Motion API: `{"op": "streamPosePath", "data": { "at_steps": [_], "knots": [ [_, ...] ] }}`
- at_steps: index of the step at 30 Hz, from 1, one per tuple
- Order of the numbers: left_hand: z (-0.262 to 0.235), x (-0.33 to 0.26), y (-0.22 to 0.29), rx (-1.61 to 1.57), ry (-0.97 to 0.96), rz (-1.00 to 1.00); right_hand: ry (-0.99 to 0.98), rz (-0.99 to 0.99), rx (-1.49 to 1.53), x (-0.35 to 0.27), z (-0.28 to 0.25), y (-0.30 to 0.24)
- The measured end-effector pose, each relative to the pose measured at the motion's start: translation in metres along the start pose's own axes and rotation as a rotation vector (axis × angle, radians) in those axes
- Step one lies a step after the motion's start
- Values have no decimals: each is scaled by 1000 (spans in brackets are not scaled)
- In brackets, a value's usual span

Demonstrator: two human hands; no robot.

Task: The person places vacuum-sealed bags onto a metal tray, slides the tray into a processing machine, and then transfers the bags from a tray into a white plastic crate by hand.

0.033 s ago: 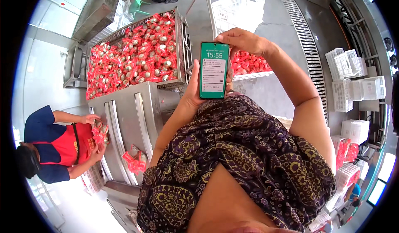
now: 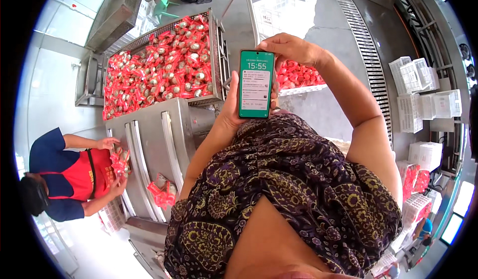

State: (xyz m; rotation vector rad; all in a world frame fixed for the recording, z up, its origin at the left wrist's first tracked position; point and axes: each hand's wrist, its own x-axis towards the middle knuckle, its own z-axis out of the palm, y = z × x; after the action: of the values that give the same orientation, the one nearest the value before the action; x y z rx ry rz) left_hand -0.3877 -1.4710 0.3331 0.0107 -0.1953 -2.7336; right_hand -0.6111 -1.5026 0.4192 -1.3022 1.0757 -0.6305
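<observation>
A smartphone [image 2: 256,92] stands upright in front of my torso, its lit screen green with pale message panels. My left hand [image 2: 232,102] is closed around its lower part: the thumb lies along the left edge and fingertips show past the right edge. With fingers bent at the top right corner, my right hand [image 2: 294,49] grips the phone as well; some of those fingers are hidden behind it. Left of my forearm, a red-and-clear plastic packet [image 2: 162,192] lies on the steel table [image 2: 154,154].
A perforated metal bin [image 2: 218,62] holds many red-wrapped round items. At the table's left, a co-worker in a red apron [image 2: 102,172] handles red packets [image 2: 120,162]. White crates [image 2: 284,15] stand beyond my hands, more crates [image 2: 411,112] at right. A floor drain grate [image 2: 366,45] runs alongside.
</observation>
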Motion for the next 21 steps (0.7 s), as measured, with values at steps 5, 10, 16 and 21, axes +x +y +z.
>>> {"op": "streamPosePath", "data": {
  "at_steps": [5,10,16,21],
  "knots": [
    [-3,14,4,141,105,3,-16,16,15,4,-16,8],
    [-15,34,2,121,233,-32,-15,52,27,3,-34,29],
    [-48,118,-18,121,138,-157,65,5,187,-27,-109,104],
    [-120,182,-21,488,635,-477,417,87,413,-88,-179,253]
  ]
}}
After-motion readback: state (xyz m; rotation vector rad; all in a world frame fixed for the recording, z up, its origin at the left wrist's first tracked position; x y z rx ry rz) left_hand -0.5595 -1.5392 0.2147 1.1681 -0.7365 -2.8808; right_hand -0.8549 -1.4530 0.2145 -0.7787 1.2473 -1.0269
